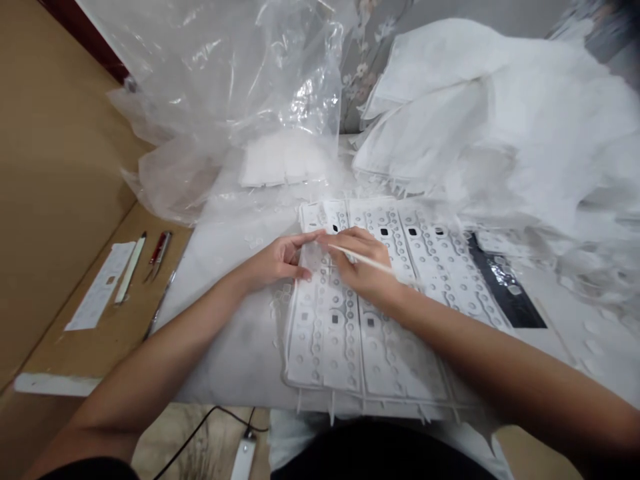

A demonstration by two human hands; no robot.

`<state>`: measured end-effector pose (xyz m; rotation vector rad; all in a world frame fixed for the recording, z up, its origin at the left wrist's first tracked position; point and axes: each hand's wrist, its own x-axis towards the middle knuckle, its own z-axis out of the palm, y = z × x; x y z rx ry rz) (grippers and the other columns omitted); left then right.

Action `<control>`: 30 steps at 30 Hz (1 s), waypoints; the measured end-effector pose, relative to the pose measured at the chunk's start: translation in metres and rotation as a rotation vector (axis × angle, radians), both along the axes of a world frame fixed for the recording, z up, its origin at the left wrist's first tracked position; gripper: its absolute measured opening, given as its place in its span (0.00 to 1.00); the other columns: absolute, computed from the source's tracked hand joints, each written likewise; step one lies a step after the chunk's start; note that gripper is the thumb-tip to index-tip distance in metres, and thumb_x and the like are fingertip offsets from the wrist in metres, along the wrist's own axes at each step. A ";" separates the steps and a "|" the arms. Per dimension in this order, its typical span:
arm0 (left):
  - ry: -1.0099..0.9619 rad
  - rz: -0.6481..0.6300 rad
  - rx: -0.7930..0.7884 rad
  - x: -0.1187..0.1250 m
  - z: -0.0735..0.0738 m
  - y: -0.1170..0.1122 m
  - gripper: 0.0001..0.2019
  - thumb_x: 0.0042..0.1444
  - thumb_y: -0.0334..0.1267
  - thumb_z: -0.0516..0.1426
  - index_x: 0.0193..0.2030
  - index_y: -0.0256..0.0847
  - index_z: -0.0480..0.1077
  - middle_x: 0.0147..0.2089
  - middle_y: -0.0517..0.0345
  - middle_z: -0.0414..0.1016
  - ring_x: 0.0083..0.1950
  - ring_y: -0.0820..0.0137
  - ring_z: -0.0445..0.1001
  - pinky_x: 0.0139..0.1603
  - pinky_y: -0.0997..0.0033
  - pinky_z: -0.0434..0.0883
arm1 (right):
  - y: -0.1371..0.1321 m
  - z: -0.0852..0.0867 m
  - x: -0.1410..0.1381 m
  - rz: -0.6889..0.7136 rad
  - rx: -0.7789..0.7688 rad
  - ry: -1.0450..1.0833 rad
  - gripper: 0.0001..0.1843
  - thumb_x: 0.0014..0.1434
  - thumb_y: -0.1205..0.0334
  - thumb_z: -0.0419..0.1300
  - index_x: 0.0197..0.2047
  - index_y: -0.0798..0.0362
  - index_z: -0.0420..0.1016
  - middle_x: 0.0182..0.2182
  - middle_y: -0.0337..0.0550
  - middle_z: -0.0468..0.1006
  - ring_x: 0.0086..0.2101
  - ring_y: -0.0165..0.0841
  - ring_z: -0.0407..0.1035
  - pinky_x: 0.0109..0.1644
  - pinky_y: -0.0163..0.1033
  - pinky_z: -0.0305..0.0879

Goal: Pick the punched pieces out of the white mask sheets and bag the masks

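A white moulded sheet point(405, 363), with rows of raised round bumps and small dark squares, lies in front of me. My right hand point(367, 270) is over its left part, closed on a thin white stick point(363, 259) that slants back across the hand. My left hand point(280, 260) rests at the sheet's left edge. Its thumb and index finger are apart, the thumb touching the sheet and the index fingertip meeting the right fingertips. Whatever lies between the fingertips is too small to make out. Small clear square pieces point(286, 291) are scattered beside the left edge.
Clear plastic bags point(210, 87) stand behind, one over a white stack point(285, 160). White sheets point(440, 127) are heaped at back right. A black strip point(505, 287) lies right. On the brown board point(55, 353) are a pale green stick point(130, 270), tweezers point(161, 257) and a white strip point(100, 287).
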<state>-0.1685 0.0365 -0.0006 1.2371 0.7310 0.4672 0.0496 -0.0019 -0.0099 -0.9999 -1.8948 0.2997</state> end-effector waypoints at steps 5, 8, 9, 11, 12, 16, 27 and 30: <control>0.019 -0.015 -0.031 0.000 0.006 -0.001 0.49 0.50 0.34 0.72 0.77 0.44 0.56 0.48 0.49 0.81 0.37 0.68 0.79 0.36 0.72 0.75 | 0.000 0.016 0.021 -0.010 -0.510 0.215 0.12 0.64 0.52 0.63 0.41 0.50 0.85 0.41 0.45 0.85 0.42 0.40 0.80 0.45 0.45 0.76; 0.039 -0.021 -0.028 -0.002 0.012 -0.001 0.49 0.50 0.34 0.72 0.77 0.41 0.56 0.40 0.54 0.81 0.34 0.69 0.78 0.34 0.74 0.73 | -0.005 0.016 0.035 0.008 -0.655 0.210 0.12 0.61 0.53 0.66 0.39 0.52 0.85 0.38 0.45 0.86 0.38 0.39 0.80 0.44 0.45 0.76; 0.050 -0.026 -0.018 -0.002 0.014 -0.001 0.48 0.51 0.33 0.72 0.76 0.41 0.57 0.37 0.56 0.80 0.32 0.71 0.76 0.33 0.74 0.72 | -0.007 0.014 0.038 0.006 -0.659 0.210 0.11 0.61 0.54 0.66 0.38 0.51 0.85 0.38 0.45 0.86 0.38 0.39 0.79 0.45 0.45 0.75; 0.085 -0.035 0.007 -0.002 0.016 -0.001 0.43 0.52 0.34 0.71 0.75 0.41 0.61 0.33 0.59 0.78 0.30 0.73 0.74 0.32 0.76 0.71 | -0.010 0.011 0.042 0.001 -0.643 0.219 0.09 0.60 0.56 0.66 0.36 0.51 0.84 0.40 0.45 0.85 0.39 0.39 0.79 0.46 0.45 0.74; 0.111 -0.036 0.026 -0.001 0.017 -0.002 0.40 0.53 0.35 0.70 0.73 0.40 0.64 0.31 0.60 0.77 0.29 0.73 0.73 0.31 0.76 0.70 | -0.010 0.010 0.043 0.008 -0.642 0.223 0.08 0.60 0.56 0.66 0.37 0.51 0.84 0.39 0.45 0.85 0.40 0.39 0.79 0.45 0.45 0.74; 0.288 -0.038 0.160 0.007 0.016 -0.008 0.22 0.57 0.44 0.68 0.58 0.38 0.79 0.23 0.63 0.71 0.23 0.76 0.64 0.25 0.78 0.63 | -0.010 0.010 0.042 0.055 -0.659 0.214 0.06 0.59 0.59 0.67 0.37 0.51 0.85 0.38 0.44 0.85 0.40 0.38 0.78 0.44 0.43 0.73; 0.494 0.003 0.290 0.014 0.015 -0.016 0.18 0.55 0.47 0.68 0.50 0.42 0.84 0.36 0.55 0.82 0.34 0.69 0.74 0.32 0.73 0.67 | -0.010 0.012 0.041 0.069 -0.678 0.123 0.05 0.60 0.64 0.66 0.37 0.50 0.86 0.38 0.44 0.84 0.35 0.34 0.76 0.38 0.40 0.70; 0.519 -0.002 0.269 0.013 0.013 -0.015 0.19 0.56 0.48 0.68 0.52 0.43 0.83 0.36 0.56 0.82 0.33 0.70 0.72 0.32 0.73 0.65 | -0.010 0.012 0.041 0.071 -0.683 0.123 0.06 0.60 0.64 0.66 0.37 0.50 0.86 0.38 0.44 0.84 0.36 0.34 0.76 0.38 0.40 0.70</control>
